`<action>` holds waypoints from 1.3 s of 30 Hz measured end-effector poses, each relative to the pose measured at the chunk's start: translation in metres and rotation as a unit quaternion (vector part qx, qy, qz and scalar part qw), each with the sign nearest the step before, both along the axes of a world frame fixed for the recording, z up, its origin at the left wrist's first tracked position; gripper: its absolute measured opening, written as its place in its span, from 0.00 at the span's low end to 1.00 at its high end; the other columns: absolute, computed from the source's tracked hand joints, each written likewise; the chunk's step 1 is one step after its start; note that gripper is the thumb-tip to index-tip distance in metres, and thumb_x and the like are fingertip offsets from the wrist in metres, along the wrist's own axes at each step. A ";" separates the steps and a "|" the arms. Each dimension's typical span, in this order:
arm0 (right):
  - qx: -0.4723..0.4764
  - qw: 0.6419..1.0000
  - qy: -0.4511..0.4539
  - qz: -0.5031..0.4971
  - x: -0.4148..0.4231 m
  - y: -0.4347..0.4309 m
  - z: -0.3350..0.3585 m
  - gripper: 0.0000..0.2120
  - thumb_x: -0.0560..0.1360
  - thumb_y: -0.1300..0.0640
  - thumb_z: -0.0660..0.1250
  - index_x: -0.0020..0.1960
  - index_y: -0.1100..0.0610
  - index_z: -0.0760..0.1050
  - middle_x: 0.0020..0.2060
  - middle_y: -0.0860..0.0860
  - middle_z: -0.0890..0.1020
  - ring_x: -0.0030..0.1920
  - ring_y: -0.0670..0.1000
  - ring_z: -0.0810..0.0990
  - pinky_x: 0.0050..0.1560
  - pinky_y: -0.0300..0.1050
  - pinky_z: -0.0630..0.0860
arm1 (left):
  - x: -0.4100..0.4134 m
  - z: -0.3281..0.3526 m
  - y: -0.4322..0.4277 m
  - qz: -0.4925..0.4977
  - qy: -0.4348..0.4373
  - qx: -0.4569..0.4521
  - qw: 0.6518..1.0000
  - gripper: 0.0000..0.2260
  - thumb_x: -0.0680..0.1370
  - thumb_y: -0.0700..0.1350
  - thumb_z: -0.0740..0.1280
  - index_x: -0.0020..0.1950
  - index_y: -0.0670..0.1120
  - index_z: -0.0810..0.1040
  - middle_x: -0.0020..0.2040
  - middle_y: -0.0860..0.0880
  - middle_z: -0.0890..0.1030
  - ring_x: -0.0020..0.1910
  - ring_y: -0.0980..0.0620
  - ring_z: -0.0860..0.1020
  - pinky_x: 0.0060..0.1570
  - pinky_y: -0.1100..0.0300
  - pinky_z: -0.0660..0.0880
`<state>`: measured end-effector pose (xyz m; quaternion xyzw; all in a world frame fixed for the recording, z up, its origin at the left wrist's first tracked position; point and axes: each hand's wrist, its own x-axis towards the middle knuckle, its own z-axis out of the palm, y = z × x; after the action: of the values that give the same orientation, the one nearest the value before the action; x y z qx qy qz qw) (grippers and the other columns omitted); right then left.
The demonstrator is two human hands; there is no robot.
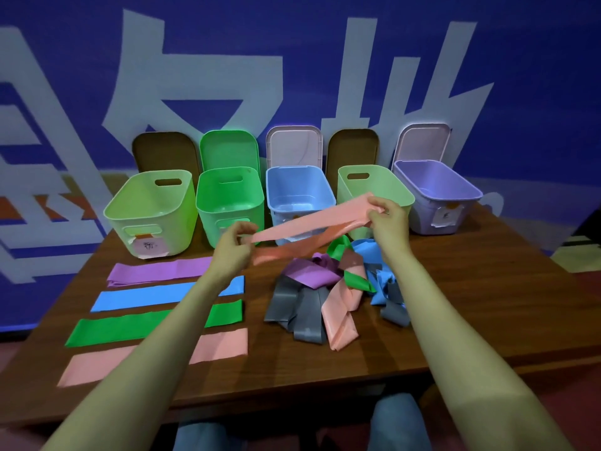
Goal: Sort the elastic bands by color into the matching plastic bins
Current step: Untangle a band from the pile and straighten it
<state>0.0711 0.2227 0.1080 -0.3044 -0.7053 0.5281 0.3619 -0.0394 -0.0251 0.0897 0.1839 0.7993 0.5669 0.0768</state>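
Brown wood-grain tabletop (455,320) is backed by a blue wall (520,76) with pale lettering; a pink band (309,222) is pinched taut between left hand (235,245) and right hand (387,216).

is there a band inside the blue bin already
No, the blue bin shows only its bare inside; the pink band stretched between both hands crosses in front of it.

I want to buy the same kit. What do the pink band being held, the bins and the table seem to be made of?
Pink band: thin matte elastic sheet, probably latex or rubber; it sags and creases between the hands. Blue bin: smooth moulded plastic with a slight sheen. Table: brown wood grain, possibly laminate.
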 end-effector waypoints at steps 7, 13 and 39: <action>-0.096 0.991 0.089 -0.010 0.018 -0.002 -0.016 0.16 0.74 0.70 0.61 0.51 0.50 0.77 0.52 0.52 0.79 0.39 0.46 0.76 0.37 0.35 0.75 | -0.005 -0.011 -0.007 0.016 -0.187 0.099 0.977 0.04 0.77 0.37 0.64 0.44 0.42 0.76 0.44 0.41 0.76 0.40 0.49 0.75 0.38 0.60 0.77; -0.112 0.992 0.052 -0.015 0.021 0.006 -0.033 0.14 0.74 0.68 0.62 0.54 0.54 0.79 0.53 0.55 0.79 0.49 0.52 0.77 0.49 0.44 0.78 | 0.002 -0.011 -0.026 -0.230 -0.286 0.179 0.913 0.21 0.66 0.44 0.74 0.57 0.40 0.78 0.48 0.43 0.79 0.43 0.51 0.77 0.45 0.59 0.73; 0.163 0.984 -0.048 -0.056 0.042 -0.018 -0.061 0.13 0.76 0.69 0.60 0.58 0.62 0.76 0.60 0.56 0.74 0.60 0.53 0.73 0.51 0.26 0.62 | 0.020 -0.033 -0.012 0.000 -0.233 0.135 0.963 0.10 0.76 0.36 0.60 0.48 0.49 0.76 0.41 0.47 0.76 0.36 0.51 0.74 0.34 0.60 0.70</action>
<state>0.1130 0.2050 0.0465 -0.3049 -0.7803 0.3699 0.4016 -0.0199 -0.0370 0.0571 0.0552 0.6753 0.6969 0.2350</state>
